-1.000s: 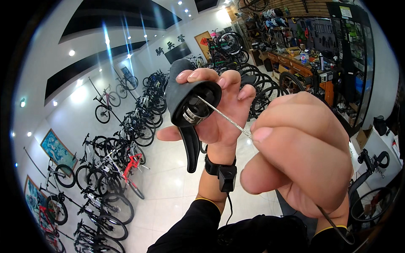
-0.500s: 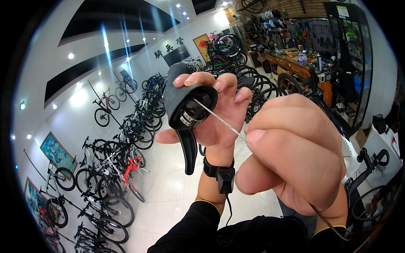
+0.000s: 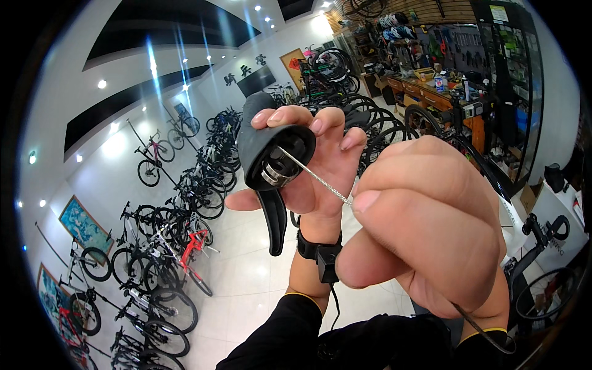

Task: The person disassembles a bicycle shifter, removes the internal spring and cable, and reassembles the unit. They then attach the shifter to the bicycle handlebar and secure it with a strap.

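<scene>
My left hand [image 3: 335,161] grips a black road-bike brake lever [image 3: 251,143], its fingers curled over the rubber hood and its thumb on the near side. The hood's open end faces right and shows a metal clamp band [image 3: 277,175] inside. Below it hangs the black lever blade [image 3: 272,228]. Large in front, my right hand [image 3: 431,216] pinches a thin silver cable [image 3: 322,181] between thumb and forefinger. One end of the cable runs into the hood's opening; exactly where it enters is too dark to tell. The cable's darker tail emerges below my right hand and curves right.
Rows of bicycles [image 3: 200,234] line the left wall. A wooden workbench [image 3: 425,92] with bottles and tools stands at the back right, beside a glass cabinet [image 3: 518,92]. Near my right arm is a bike with black drop handlebars [image 3: 531,243]. Pale tiled floor [image 3: 246,277] lies below.
My right hand has shifted slightly left toward the hood, and the length of cable showing between hand and hood is a little shorter. My left hand keeps its grip.
</scene>
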Motion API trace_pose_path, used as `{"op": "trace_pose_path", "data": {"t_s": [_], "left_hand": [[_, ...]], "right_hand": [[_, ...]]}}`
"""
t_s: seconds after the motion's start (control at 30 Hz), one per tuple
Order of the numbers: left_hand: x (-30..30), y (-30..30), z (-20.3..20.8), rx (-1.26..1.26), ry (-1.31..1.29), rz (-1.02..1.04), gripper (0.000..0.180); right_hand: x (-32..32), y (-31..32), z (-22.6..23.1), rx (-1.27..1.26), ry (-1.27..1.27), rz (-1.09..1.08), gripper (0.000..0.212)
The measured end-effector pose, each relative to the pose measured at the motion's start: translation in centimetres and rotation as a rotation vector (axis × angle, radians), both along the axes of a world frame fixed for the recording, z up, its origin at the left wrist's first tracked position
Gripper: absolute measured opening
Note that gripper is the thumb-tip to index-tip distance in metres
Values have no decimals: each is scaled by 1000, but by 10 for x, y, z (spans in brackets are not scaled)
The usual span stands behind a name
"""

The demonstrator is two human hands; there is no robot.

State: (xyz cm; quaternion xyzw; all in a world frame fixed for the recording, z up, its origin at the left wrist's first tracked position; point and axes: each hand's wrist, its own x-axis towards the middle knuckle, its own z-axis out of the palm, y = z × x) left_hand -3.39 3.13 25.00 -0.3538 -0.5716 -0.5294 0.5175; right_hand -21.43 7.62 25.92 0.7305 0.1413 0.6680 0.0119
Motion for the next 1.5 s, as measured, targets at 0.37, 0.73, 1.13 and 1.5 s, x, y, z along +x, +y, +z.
{"op": "trace_pose_path", "data": {"t_s": [0.37,0.73,1.13,1.5], "left_hand": [[-1,-8,5,-53,-84,13,87],[-13,-7,-8,-105,-68,638,105],[-19,2,-17,-494,-512,1772,81],[-41,9,-28,-540,-545,1920,61]], "right_hand": [[4,-6,-1,17,-71,23,48],[23,-24,-18,669,-225,401,21],[18,-86,-62,1382,-91,1216,31],[7,-104,-86,1318,55,1687,35]]}}
